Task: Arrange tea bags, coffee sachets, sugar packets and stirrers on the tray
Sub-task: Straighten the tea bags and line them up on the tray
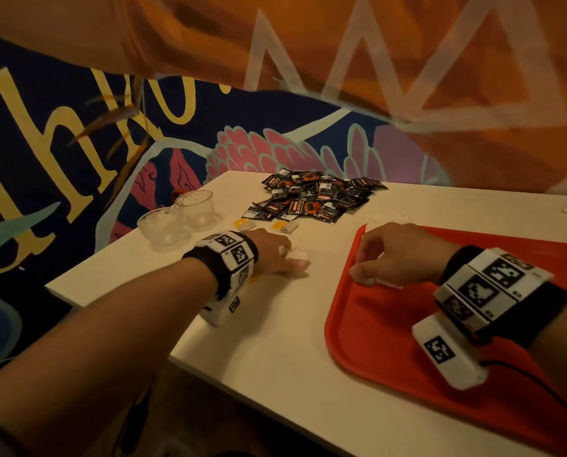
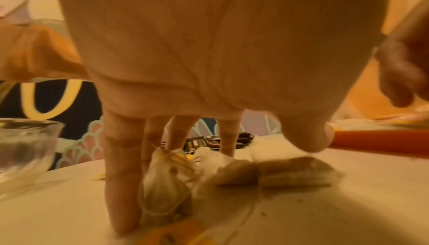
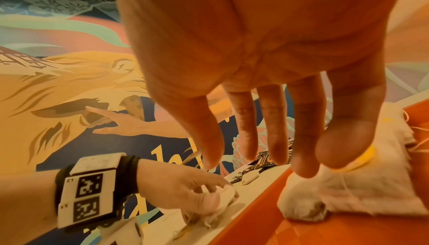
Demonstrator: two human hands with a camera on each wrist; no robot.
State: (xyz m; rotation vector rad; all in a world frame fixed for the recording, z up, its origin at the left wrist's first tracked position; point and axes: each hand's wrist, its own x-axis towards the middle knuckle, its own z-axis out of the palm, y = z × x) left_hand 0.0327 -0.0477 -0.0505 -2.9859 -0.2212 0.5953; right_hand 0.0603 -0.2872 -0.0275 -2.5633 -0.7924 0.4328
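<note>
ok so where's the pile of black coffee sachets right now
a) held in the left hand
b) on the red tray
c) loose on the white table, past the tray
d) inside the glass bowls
c: the black coffee sachets lie heaped on the white table, beyond the far edge of the red tray, and the glass bowls beside them look empty.

White tea bags [image 3: 348, 194] on red tray [image 1: 374, 328]

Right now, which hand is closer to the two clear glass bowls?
Left. The left hand pinches white tea bags on the white table just right of the clear glass bowls; the right hand is farther right, over the red plastic tray.
</note>
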